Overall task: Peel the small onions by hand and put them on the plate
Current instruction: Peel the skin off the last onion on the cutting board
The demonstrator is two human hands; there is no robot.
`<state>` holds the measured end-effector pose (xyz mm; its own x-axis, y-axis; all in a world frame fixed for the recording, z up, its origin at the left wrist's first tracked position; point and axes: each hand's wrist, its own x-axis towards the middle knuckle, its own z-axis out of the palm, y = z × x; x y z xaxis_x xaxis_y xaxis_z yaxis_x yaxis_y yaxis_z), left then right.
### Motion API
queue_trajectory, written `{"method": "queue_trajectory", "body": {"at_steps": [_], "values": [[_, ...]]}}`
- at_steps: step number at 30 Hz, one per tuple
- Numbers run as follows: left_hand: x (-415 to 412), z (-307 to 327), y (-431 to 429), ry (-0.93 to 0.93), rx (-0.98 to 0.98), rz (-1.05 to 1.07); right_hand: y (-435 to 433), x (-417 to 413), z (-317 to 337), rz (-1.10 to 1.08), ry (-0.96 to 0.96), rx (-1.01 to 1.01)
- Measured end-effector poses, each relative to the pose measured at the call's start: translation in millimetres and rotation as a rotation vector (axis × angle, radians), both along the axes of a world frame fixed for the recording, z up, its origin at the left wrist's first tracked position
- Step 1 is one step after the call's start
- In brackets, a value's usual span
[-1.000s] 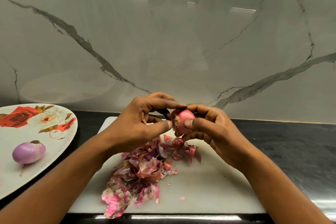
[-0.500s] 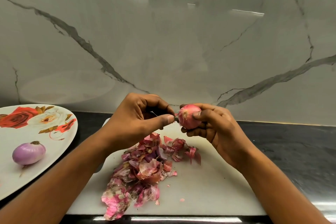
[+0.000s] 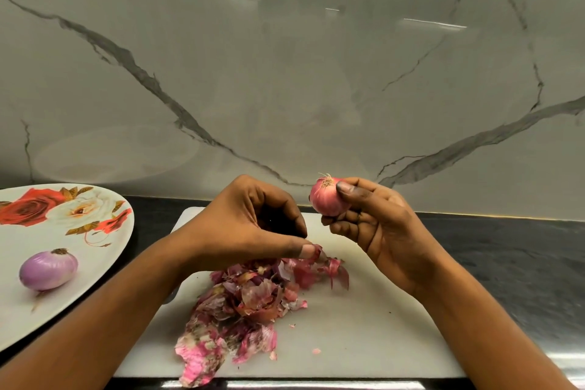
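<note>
Head view: peel heap [image 3: 247, 304] on cutting board [image 3: 364, 342], peeled onion [image 3: 48, 270] on plate [image 3: 19, 320].

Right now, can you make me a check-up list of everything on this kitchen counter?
Surface: white plastic chopping board lying on a dark stone counter.
Job's things: small pink-red onion, root end up, held above the board; one peeled purple onion lying on the white rose-print plate at the left.
Clutter: heap of pink onion skins on the board, plus a few loose crumbs.
Hands: right hand grips the pink-red onion; left hand seems to pinch a skin strip at the top of the heap.
Cables: nothing seen.
Surroundings: grey marble-look wall behind the counter.
</note>
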<state>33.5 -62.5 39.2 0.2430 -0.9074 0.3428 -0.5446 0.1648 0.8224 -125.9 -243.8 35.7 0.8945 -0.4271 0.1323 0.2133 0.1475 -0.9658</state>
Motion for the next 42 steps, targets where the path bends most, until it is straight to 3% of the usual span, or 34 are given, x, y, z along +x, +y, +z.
{"method": "queue_trajectory", "body": {"at_steps": [5, 13, 20, 27, 42], "values": [[0.2, -2.6, -4.5, -0.009, -0.100, 0.162, 7.1, 0.6, 2.7, 0.013, 0.061, 0.002], [1.2, -5.3, -6.5, -0.081, -0.091, 0.095, 9.5, 0.4, 2.5, 0.042, 0.105, -0.178], [1.3, -2.4, -5.3, 0.098, -0.117, 0.186, 7.1, -0.7, 4.2, 0.012, 0.037, -0.183], [-0.4, -2.6, -6.4, 0.228, -0.083, 0.124, 5.8, 0.8, 0.6, -0.096, 0.021, -0.249], [-1.5, -5.5, -7.2, 0.116, -0.105, 0.158, 5.4, 2.3, -4.4, -0.178, -0.025, -0.413]]}}
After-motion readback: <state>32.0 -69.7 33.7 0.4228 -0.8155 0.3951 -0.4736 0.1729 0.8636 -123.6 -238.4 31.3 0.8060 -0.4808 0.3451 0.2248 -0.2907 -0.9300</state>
